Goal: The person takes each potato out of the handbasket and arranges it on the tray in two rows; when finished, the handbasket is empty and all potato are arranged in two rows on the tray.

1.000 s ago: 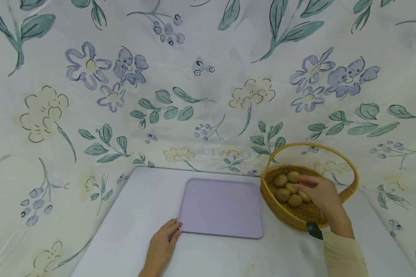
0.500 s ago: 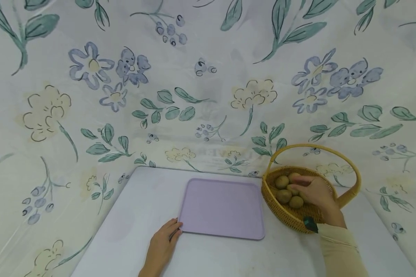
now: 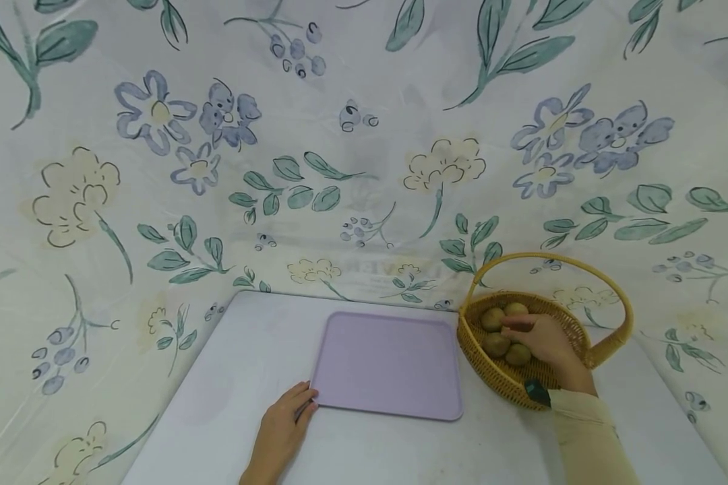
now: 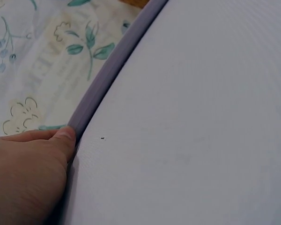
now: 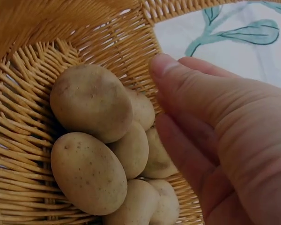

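A shallow lilac tray (image 3: 388,364) lies flat on the white table. My left hand (image 3: 282,424) grips its near left corner. In the left wrist view, a fingertip (image 4: 65,133) presses against the tray's raised rim (image 4: 100,86). On the right stands a yellow-brown wicker basket (image 3: 491,377) with a tall arched handle, holding several potatoes (image 5: 89,173). My right hand (image 3: 546,340) reaches into it above them, thumb and fingers bent loosely with nothing visible between them. From the right wrist, the hand (image 5: 225,126) appears just beside the potato pile and overlaps some of it.
The basket's handle (image 3: 546,254) arches high over the right hand. A floral-patterned sheet (image 3: 364,168) rises behind the table (image 3: 243,357) and along its sides. The basket's left wall comes close to the tray's right edge.
My right hand and sleeve have shifted a little to the left within the basket, uncovering more of the back potato. The left hand stays at the tray corner.
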Available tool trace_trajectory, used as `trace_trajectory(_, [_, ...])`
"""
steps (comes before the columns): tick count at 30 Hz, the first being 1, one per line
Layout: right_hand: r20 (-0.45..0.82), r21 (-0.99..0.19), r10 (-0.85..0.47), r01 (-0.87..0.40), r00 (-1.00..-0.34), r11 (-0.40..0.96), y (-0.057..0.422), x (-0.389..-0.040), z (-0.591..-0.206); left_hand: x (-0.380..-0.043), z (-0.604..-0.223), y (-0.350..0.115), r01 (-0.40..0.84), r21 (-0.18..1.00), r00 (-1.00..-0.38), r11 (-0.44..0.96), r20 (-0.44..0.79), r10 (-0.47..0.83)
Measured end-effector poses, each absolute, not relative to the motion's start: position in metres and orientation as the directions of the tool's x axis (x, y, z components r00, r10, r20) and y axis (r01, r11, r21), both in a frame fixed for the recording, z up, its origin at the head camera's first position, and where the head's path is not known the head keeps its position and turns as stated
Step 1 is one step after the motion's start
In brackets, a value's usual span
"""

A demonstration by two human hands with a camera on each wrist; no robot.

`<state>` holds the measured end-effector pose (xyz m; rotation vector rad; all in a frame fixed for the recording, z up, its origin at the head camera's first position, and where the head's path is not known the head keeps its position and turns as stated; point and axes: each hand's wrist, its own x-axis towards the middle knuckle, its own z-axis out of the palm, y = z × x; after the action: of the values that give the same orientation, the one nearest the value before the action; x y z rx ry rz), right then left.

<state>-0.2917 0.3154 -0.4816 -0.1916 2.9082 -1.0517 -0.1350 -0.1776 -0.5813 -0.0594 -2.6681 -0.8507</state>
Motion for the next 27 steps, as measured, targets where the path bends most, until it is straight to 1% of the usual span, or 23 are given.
trace_trajectory(5, [-0.011,-0.642,-0.163,-0.118,-0.987,0.758,0.318,-0.294,-0.487,-0.135,-0.58,-0.178,0.153,0.557,-0.939,0.816,0.339,-0.055])
trace_trajectory(9, [0.029,-0.631,-0.187,-0.163,-0.982,0.759,0.318,-0.297,-0.492,-0.137,-0.58,-0.178,0.175,0.544,-0.927,0.821,0.371,-0.048])
trace_trajectory(14, [0.047,-0.595,-0.206,-0.193,-0.977,0.78,0.319,-0.3,-0.495,-0.138,-0.581,-0.178,0.15,0.559,-0.936,0.815,0.345,-0.064])
trace_trajectory(16, [0.026,-0.58,-0.213,-0.188,-0.977,0.792,0.319,-0.299,-0.495,-0.139,-0.581,-0.178,0.139,0.568,-0.941,0.811,0.331,-0.07])
trace_trajectory(22, [-0.091,-0.52,-0.196,-0.121,-0.976,0.846,0.319,-0.296,-0.492,-0.141,-0.581,-0.179,0.152,0.569,-0.939,0.808,0.337,-0.061])
trace_trajectory(24, [-0.105,-0.504,-0.198,-0.119,-0.975,0.856,0.32,-0.296,-0.493,-0.142,-0.582,-0.178,0.143,0.582,-0.943,0.8,0.325,-0.067])
trace_trajectory(27, [-0.111,-0.523,-0.232,-0.142,-0.966,0.841,0.32,-0.297,-0.495,-0.143,-0.582,-0.178,0.13,0.596,-0.951,0.793,0.302,-0.071])
